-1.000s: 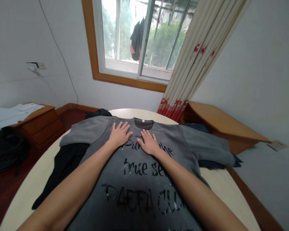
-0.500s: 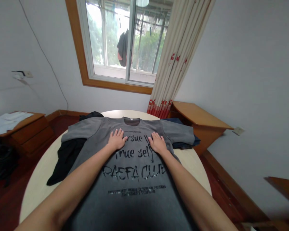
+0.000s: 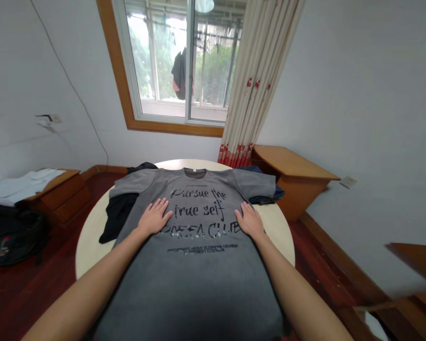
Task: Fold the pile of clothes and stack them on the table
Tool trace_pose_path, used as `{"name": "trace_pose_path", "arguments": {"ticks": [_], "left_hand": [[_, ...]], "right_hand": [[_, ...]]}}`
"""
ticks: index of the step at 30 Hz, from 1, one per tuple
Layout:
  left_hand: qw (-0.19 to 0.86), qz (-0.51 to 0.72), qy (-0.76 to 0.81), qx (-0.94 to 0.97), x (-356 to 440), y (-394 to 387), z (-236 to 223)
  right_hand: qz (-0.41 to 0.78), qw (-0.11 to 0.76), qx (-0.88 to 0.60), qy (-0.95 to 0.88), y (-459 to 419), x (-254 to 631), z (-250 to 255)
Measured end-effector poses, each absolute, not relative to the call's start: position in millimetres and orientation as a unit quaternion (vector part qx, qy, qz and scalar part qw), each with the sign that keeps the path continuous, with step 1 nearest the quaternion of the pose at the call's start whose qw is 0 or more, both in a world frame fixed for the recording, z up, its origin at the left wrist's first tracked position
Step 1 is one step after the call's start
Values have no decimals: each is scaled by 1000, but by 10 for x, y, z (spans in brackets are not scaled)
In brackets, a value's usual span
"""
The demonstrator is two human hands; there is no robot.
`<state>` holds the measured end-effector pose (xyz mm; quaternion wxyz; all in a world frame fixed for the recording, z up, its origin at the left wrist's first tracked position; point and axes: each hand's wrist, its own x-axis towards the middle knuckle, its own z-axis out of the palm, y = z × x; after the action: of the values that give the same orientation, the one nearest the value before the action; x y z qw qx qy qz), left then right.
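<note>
A grey T-shirt (image 3: pixel 195 279) with black lettering lies spread face up, its collar at the far side and both sleeves out. My left hand (image 3: pixel 154 217) rests flat on the left of its chest, fingers stretched out beside the print. On the right of the chest my right hand (image 3: pixel 250 219) presses flat at the end of the large printed word, fingers extended. Black clothing (image 3: pixel 118 215) shows from under the left sleeve. Dark blue clothing (image 3: pixel 279 193) sticks out beneath the right sleeve.
The shirt lies on a round cream table (image 3: pixel 88 251). A wooden desk (image 3: pixel 294 163) stands close behind on the right. At left are a wooden cabinet (image 3: pixel 69 187) with white papers and a black bag (image 3: pixel 10 237). A curtain (image 3: pixel 255 94) hangs beside the window.
Both hands have slid apart and a little nearer to me across the shirt, uncovering the upper lines of print. The camera view has shifted slightly.
</note>
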<state>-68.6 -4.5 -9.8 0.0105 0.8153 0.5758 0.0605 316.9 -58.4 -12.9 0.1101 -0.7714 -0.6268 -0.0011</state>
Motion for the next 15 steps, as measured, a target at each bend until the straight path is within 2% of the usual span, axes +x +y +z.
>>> {"name": "trace_pose_path", "arguments": {"ticks": [6, 11, 15], "left_hand": [[13, 81, 590, 803, -702, -204, -46], [24, 70, 595, 800, -682, -350, -39], [79, 73, 583, 805, -840, -336, 122]], "right_hand": [[-32, 90, -788, -608, -573, 2798, 84], [-2, 140, -704, -697, -235, 2281, 240], [14, 168, -692, -702, -49, 2275, 105]]}}
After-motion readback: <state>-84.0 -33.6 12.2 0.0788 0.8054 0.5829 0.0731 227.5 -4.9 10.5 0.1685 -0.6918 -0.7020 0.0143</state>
